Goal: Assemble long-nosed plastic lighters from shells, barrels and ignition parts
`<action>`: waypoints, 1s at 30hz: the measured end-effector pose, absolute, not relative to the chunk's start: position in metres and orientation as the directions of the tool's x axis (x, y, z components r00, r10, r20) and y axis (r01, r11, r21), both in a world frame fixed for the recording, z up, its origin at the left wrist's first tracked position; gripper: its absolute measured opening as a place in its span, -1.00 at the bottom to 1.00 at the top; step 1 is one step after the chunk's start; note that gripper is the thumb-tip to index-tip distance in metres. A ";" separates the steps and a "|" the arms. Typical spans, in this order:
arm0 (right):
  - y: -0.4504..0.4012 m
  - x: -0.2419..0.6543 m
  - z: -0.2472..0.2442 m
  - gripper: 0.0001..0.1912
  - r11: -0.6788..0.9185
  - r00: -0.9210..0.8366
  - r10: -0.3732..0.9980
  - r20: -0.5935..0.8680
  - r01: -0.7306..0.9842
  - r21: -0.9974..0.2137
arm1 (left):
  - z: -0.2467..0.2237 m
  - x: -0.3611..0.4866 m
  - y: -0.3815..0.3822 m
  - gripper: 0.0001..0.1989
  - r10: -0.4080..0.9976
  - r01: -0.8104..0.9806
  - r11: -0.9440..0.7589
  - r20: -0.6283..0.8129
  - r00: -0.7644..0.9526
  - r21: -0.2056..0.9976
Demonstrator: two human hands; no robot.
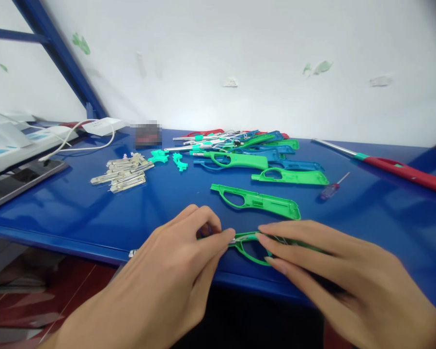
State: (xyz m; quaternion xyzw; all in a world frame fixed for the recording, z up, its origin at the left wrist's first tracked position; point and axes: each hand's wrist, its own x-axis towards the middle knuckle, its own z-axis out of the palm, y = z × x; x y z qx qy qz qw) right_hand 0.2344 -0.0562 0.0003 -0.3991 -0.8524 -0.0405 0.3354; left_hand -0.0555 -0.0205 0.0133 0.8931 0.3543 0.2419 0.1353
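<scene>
A green lighter casing half (252, 258) with a finger loop lies near the table's front edge, between my hands. My left hand (181, 264) pinches its narrow front end, where a bit of metal rod shows between thumb and forefinger. My right hand (334, 271) grips the handle part from the right, its fingertips at the trigger area, and covers most of it. Thin wires show beneath my right fingers. Just beyond lies another green casing half (272, 205), inner side up. Farther back is a further green casing half (298, 177).
Clear fuel tanks (125, 175) and turquoise triggers (180, 162) lie left of a pile of blue, green and red casings and metal rods (240, 143). At right are a small screwdriver (330, 191) and a red lighter (407, 170). A dark flat device (18, 182) and white cable (112, 138) occupy the left.
</scene>
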 end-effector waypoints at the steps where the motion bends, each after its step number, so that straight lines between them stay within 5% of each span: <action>1: -0.056 0.235 0.000 -0.69 0.679 -0.457 0.654 0.603 0.707 -0.201 | 0.014 -0.055 -0.021 -0.69 0.699 0.576 -0.712 0.330 0.635 0.400; 8: -0.057 0.235 -0.001 -0.71 0.677 -0.457 0.666 0.590 0.703 -0.219 | 0.017 -0.050 -0.028 -0.41 0.562 0.604 -0.796 0.406 0.721 0.029; 14: -0.062 0.236 -0.005 -0.65 0.653 -0.451 0.694 0.561 0.722 -0.228 | 0.019 -0.040 -0.031 -0.51 0.414 0.558 -0.800 0.471 0.779 -0.219; 20: -0.066 0.238 -0.010 -0.66 0.623 -0.444 0.721 0.532 0.751 -0.218 | 0.017 -0.039 -0.022 -0.46 0.444 0.575 -0.802 0.483 0.755 -0.162; 25: -0.068 0.237 -0.015 -0.62 0.562 -0.396 0.774 0.494 0.788 -0.249 | 0.012 -0.042 -0.016 -0.68 0.516 0.593 -0.805 0.500 0.695 0.006; 30: -0.065 0.238 -0.015 -0.65 0.577 -0.392 0.771 0.502 0.764 -0.289 | 0.007 -0.044 -0.014 -0.56 0.547 0.587 -0.805 0.497 0.674 0.090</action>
